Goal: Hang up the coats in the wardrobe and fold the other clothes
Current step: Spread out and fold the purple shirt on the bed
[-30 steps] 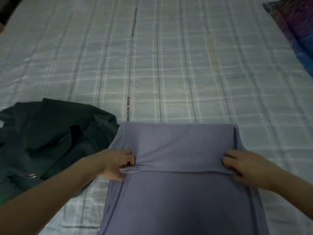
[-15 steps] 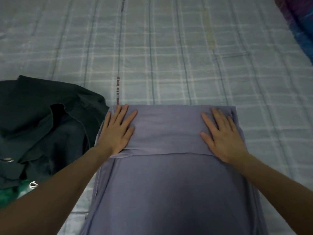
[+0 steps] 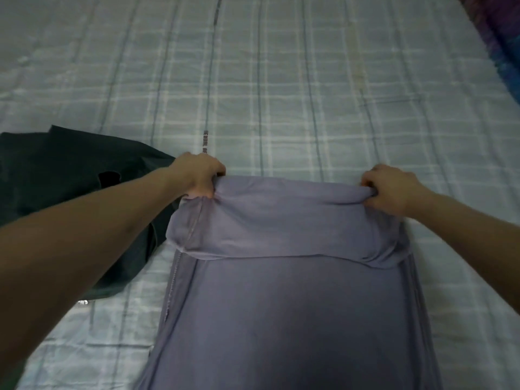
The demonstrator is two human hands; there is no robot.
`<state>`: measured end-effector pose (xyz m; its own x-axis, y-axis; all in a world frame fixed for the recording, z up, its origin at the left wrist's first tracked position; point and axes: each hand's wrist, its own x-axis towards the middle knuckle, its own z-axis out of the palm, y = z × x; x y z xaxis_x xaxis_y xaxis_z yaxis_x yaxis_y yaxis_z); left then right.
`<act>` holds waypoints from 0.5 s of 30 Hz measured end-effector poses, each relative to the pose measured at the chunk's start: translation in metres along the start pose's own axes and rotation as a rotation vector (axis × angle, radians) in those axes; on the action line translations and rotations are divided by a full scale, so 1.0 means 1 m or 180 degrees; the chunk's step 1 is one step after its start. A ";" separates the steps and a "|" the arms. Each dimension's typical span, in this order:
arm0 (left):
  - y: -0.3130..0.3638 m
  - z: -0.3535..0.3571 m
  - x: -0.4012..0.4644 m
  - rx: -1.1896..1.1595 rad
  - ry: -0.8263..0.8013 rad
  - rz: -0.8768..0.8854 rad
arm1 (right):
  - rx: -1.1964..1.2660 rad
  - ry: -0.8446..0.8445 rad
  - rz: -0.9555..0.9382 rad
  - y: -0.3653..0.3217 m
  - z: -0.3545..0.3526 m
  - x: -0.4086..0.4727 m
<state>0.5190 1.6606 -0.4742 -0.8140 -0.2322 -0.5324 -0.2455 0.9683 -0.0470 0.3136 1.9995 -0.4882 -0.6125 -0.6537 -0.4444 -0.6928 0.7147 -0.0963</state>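
A lavender-grey garment [image 3: 295, 305] lies lengthwise on the bed [image 3: 281, 80], running from the 6 o'clock edge of the view up to the centre, its far end doubled back toward the person in a loose fold. The left hand [image 3: 198, 175] reaches in from 8 o'clock, forearm stretched long and nearly straight, knuckles up, fingers curled and clamped on the fold's far left corner. The right hand [image 3: 391, 190] comes in from 4 o'clock, wrist bent slightly inward, fingers bunched and gripping the far right corner. Both corners are lifted a little, so the fold sags between them. A dark green garment [image 3: 64, 175] lies crumpled at 9 o'clock, partly under the left forearm. A purple-blue patterned cloth [image 3: 501, 43] shows at 2 o'clock.
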 end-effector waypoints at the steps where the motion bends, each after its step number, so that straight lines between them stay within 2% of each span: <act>1: 0.002 -0.007 0.002 -0.0027 0.0103 0.0033 | 0.0154 0.0015 -0.0090 0.001 -0.006 0.002; 4: 0.001 -0.025 0.004 -0.0337 0.0571 0.0058 | 0.0470 0.0217 -0.0216 0.013 -0.026 -0.003; 8: -0.006 -0.045 -0.004 -0.0509 0.1257 0.0122 | 0.0846 0.0849 -0.0134 0.029 -0.057 -0.033; 12: -0.009 -0.041 -0.045 -0.0619 0.1625 0.0716 | 0.0743 0.1038 -0.0352 0.022 -0.073 -0.085; 15: -0.010 -0.028 -0.092 -0.0412 0.1489 0.1316 | 0.0401 0.0991 -0.0584 0.013 -0.067 -0.132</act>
<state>0.5817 1.6701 -0.4015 -0.9918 0.1142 -0.0581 0.1004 0.9744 0.2013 0.3603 2.0782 -0.3710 -0.5823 -0.8042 -0.1195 -0.7614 0.5909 -0.2666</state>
